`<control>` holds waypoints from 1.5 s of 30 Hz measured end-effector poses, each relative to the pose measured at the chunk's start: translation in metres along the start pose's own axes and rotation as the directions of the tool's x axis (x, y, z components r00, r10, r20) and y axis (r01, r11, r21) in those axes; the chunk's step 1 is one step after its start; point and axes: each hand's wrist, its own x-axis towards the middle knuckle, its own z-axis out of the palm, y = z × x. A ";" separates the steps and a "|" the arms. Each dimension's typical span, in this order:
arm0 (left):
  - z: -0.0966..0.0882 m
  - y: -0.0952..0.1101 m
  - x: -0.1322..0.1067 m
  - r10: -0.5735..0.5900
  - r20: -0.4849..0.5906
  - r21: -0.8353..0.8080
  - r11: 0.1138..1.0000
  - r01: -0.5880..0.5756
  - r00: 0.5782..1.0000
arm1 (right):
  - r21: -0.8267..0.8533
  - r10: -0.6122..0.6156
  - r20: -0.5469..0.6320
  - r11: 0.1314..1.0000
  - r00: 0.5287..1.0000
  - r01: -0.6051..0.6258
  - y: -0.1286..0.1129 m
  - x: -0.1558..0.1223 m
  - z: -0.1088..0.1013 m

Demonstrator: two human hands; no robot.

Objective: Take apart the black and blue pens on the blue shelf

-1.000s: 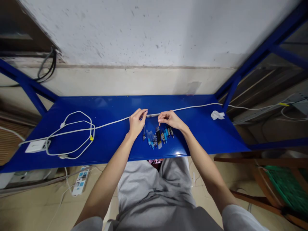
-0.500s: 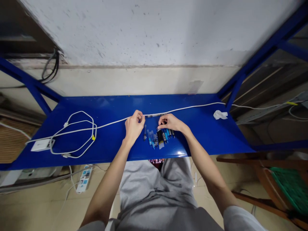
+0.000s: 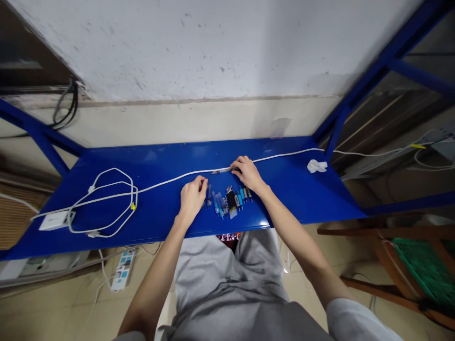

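While the right hand (image 3: 247,173) reaches past the row of pens (image 3: 229,201) to a slim pen (image 3: 223,171) lying along the white cable (image 3: 170,180), its fingers (image 3: 237,166) are curled down on that pen's right end; whether they actually grip it is too small to tell. The left hand (image 3: 191,198) rests just left of the row, fingers (image 3: 202,183) bent together near the leftmost dark pen, seemingly holding nothing.

The slim pen lies touching or just beside the cable, behind the row. A likely slip, as I judge it: lifting the pen could snag the cable and drag it, or the right wrist, which hangs over the row, could brush those pens and scatter them toward the near edge of the blue desk (image 3: 302,199), where they sit close to the drop.

Well left of the row, the cable runs into a loose coil (image 3: 106,201) and a white adapter (image 3: 53,219). Well right of the row lies a crumpled tissue (image 3: 316,166). Only the cable crowds the slim pen.
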 end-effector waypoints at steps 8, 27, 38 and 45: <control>-0.012 -0.007 0.005 0.135 0.149 -0.127 0.985 -0.117 0.979 | 0.014 0.004 -0.026 1.000 1.000 -0.004 0.000 0.003 0.000; -0.019 0.026 0.034 0.412 -0.140 0.108 0.910 -0.400 0.900 | 0.279 0.122 -0.139 0.957 0.983 -0.080 -0.014 0.001 -0.009; 0.016 0.035 0.076 0.490 0.016 0.204 0.852 -0.483 0.871 | 0.195 0.030 -0.204 0.981 0.979 0.010 -0.019 0.004 -0.007; 0.018 0.027 0.069 0.434 0.000 0.191 0.884 -0.426 0.901 | 0.096 0.016 -0.152 0.995 0.988 -0.001 -0.030 0.003 -0.010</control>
